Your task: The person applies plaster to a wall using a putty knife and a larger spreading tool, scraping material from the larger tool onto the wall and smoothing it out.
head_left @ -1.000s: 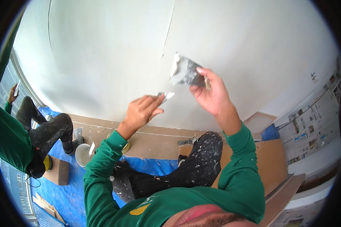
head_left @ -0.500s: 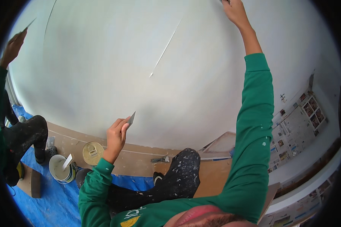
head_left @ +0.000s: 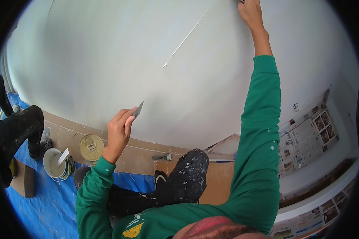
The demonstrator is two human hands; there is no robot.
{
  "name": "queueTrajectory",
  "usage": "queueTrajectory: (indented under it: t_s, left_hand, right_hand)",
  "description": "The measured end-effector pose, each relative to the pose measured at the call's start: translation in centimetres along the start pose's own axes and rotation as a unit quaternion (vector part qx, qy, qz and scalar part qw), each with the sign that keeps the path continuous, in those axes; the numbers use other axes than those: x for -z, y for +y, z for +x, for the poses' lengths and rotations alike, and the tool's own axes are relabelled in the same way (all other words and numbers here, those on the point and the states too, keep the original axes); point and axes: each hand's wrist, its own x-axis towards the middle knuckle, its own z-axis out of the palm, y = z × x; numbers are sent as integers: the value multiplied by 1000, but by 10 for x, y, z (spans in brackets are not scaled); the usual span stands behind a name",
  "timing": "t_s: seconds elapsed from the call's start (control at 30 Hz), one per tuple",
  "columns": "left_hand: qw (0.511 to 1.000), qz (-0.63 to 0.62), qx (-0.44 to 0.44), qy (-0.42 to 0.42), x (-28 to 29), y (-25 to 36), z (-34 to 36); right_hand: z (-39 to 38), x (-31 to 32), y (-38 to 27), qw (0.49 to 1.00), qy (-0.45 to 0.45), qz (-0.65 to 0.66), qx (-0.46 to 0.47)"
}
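My left hand (head_left: pixel 119 130) is closed on a scraper, its thin grey metal blade (head_left: pixel 139 110) pointing up and right in front of the pale wall (head_left: pixel 103 67). Raised at the end of a stretched arm, my right hand (head_left: pixel 251 15) grips a dark-edged tool against the wall at the top of the view. Most of that tool is cut off, so its kind does not show. Between the hands, a thin white ridge of filler (head_left: pixel 187 38) slants down the wall and ends in a small blob.
Another person's dark-trousered knee (head_left: pixel 24 121) is at the left. Near it are a white bucket (head_left: pixel 48 156) with a white-bladed tool inside, a round yellowish lid (head_left: pixel 92 146) and a brown block (head_left: pixel 29 181) on blue sheeting (head_left: pixel 52 203). A paint-spattered tool (head_left: pixel 162 157) lies by the wall; newspaper (head_left: pixel 301 143) covers the right side.
The view has shifted, so the ridge and floor things sit higher in it. The other person's hand and blade have left the view at the left. Both my hands keep their grips.
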Motion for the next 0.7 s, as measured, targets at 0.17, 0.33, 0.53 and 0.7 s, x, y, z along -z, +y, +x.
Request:
queueTrajectory:
  t_s: [0.17,0.33,0.53,0.7]
  left_hand:
    - [1000,9,0,15,2,-7,0]
    - [999,5,27,15,2,-8,0]
    - [999,10,30,15,4,-5,3]
    - [999,-4,26,47,5,-11,3]
  right_hand:
    - [-65,-41,-69,998,27,20,-57]
    - [-136,-87,-101,996,-16,21,-86]
    - [-223,-116,-169,984,-53,65,-156]
    - [-286,-138,-233,968,-98,103,-207]
